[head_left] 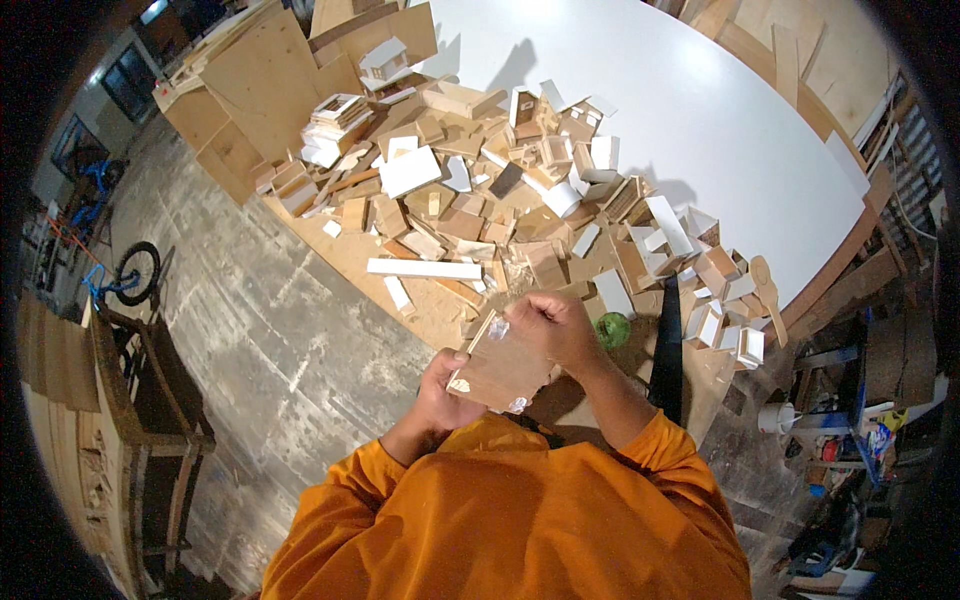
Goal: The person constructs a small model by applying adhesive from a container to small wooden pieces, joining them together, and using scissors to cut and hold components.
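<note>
A small, flat brown wooden panel (505,365) is held up in front of my body, tilted. Shiny whitish patches, like clear tape or glue, sit at several of its corners. My left hand (447,395) grips its left edge, thumb on top and the fingers mostly underneath. Curled over the panel's upper right side is my right hand (552,325), closed at the edge near one patch; its fingertips are partly hidden. Beyond my hands, a heap of wooden offcuts and little boxes (470,225) covers the near part of the table.
A green round object (612,330) and a dark blade-like strip (667,350) lie right of my right forearm. A large white board (700,110) spans the far side. Plywood sheets (260,90) stand at the back left. A wooden frame (150,440) occupies the left floor; cluttered shelves (840,430) stand right.
</note>
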`<move>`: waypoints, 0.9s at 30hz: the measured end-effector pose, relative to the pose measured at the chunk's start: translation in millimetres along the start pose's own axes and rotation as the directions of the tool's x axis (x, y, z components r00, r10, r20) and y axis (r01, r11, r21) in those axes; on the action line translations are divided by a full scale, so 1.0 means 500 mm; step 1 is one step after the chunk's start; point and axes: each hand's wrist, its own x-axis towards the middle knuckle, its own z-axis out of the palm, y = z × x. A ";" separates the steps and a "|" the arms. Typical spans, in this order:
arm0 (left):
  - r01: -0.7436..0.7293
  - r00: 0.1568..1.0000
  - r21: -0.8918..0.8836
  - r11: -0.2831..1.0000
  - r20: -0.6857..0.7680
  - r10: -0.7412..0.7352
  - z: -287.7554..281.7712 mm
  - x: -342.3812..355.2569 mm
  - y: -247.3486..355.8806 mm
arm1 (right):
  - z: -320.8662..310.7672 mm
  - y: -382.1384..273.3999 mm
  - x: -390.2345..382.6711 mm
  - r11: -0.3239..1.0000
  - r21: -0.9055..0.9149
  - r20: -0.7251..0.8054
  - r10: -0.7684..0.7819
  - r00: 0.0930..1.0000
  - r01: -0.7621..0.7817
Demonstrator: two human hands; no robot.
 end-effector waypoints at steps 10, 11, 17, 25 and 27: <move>-0.328 0.945 0.524 0.786 0.171 0.281 -0.100 -0.015 -0.027 | -0.023 -0.041 0.003 0.724 -0.479 0.156 -0.487 0.860 0.497; -0.423 0.900 0.687 0.591 0.241 0.364 -0.112 -0.020 -0.034 | -0.027 -0.048 0.002 0.689 -0.513 0.186 -0.492 0.850 0.511; -0.430 0.795 0.901 -0.046 0.403 0.453 -0.089 -0.024 -0.058 | -0.024 -0.045 0.001 0.646 -0.525 0.227 -0.522 0.822 0.554; -0.393 0.801 0.919 -0.016 0.351 0.485 -0.154 -0.022 -0.094 | -0.015 -0.012 -0.006 0.541 -0.593 0.273 -0.563 0.780 0.597; -0.379 0.801 0.924 -0.042 0.351 0.486 -0.157 -0.029 -0.093 | -0.024 -0.017 -0.010 0.528 -0.584 0.323 -0.546 0.773 0.616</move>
